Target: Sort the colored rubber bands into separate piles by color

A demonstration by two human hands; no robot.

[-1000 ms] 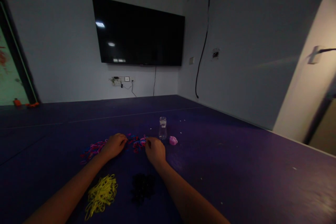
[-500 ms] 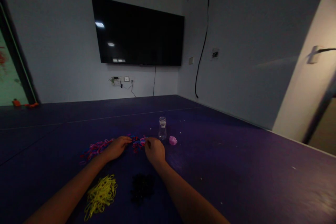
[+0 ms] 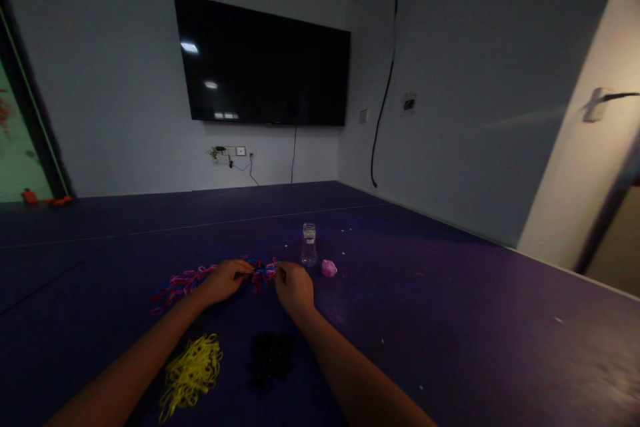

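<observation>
My left hand (image 3: pixel 227 279) reaches into a mixed pile of pink, red and blue rubber bands (image 3: pixel 264 273), its fingers bent together in a pinch at the left side. My right hand (image 3: pixel 295 285) is curled closed at the pile's right side, its fingertips on the bands. Exactly which bands each hand grips is too small to make out. More pink and blue rubber bands (image 3: pixel 183 285) spread out to the left of my left hand. Nearer to me lie a heap of yellow rubber bands (image 3: pixel 191 373) and a heap of black ones (image 3: pixel 271 357).
Beyond my right hand stands a clear bottle (image 3: pixel 309 250), with a small pink lid-like piece (image 3: pixel 329 268) beside it. White specks dot the purple surface (image 3: pixel 425 307). A television (image 3: pixel 265 63) hangs on the wall behind, and a black cable (image 3: pixel 384 107) dangles at the corner.
The fingers of my left hand have shifted slightly to the right and down among the coloured bands. My right hand stays almost where it was.
</observation>
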